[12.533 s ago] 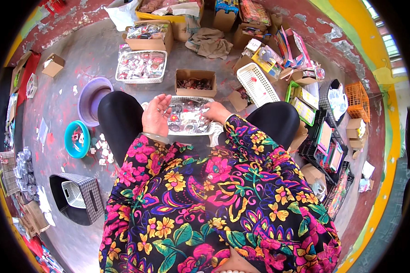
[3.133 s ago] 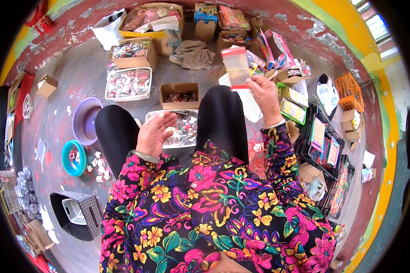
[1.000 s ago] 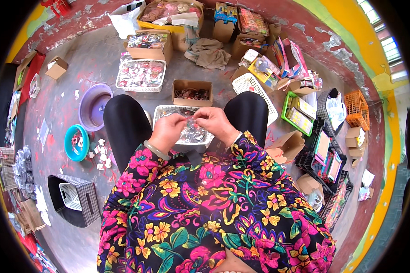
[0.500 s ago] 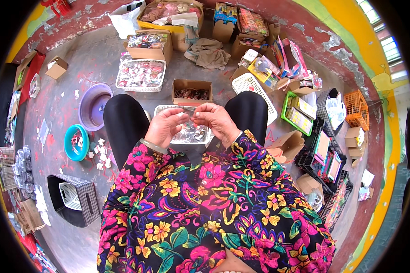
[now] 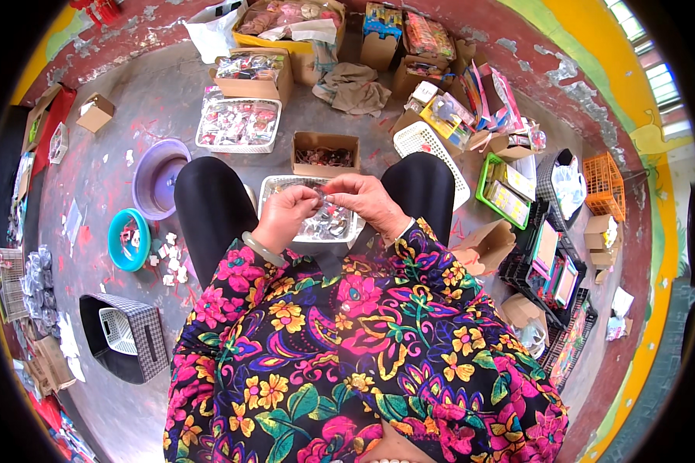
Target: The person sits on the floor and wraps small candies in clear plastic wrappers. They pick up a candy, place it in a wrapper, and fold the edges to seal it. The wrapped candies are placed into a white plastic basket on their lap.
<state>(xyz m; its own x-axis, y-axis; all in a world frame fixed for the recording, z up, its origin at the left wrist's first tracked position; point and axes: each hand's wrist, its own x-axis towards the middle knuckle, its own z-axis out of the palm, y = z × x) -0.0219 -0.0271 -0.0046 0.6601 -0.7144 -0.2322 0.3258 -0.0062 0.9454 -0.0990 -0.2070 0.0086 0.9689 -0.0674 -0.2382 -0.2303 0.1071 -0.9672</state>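
My left hand point(image 5: 283, 217) and my right hand point(image 5: 369, 204) meet in front of me, over a white basket point(image 5: 316, 241) between my knees. Fingertips of both hands are pinched together on a small item point(image 5: 322, 194), partly clear and shiny with a bit of red. My fingers cover most of it, so its kind cannot be made out. Small clear-wrapped packets point(image 5: 333, 224) fill the basket below. Just beyond it stands an open cardboard box point(image 5: 324, 169) holding dark reddish small pieces.
On the left are a purple basin point(image 5: 143, 197), a teal basin point(image 5: 116, 257) and a checkered bin point(image 5: 150, 332). Another packet-filled white basket point(image 5: 239, 148) lies ahead. To the right stand an empty-looking white basket point(image 5: 460, 185), a green basket point(image 5: 484, 184) and black crates point(image 5: 552, 309).
My hands have come closer together, and their fingertips now meet on the small item. The right hand's fingers have curled inward; a red bit shows between them.
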